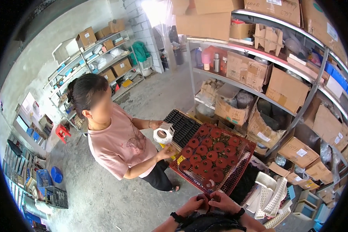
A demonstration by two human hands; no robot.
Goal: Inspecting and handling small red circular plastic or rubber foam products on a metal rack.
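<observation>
My left hand (190, 205) and my right hand (222, 203) are close together at the near edge of the table, fingers closed on a dark red piece (203, 201) held between them. Its full shape is hidden by my fingers; its colour matches the red rings lying close by. Just beyond my hands, several flat red rings with round holes (212, 156) are spread over a red mesh tray (235, 176). One ring (209, 184) at the tray's near corner lies closest to my hands.
Across the tray's left side stands a person (116, 135) holding a white housing with a round opening (163, 134). Black ribbed trays (181, 127) lie at the far end. Shelves of cardboard boxes (288, 89) line the right; white perforated plastic pieces (268, 193) are stacked below.
</observation>
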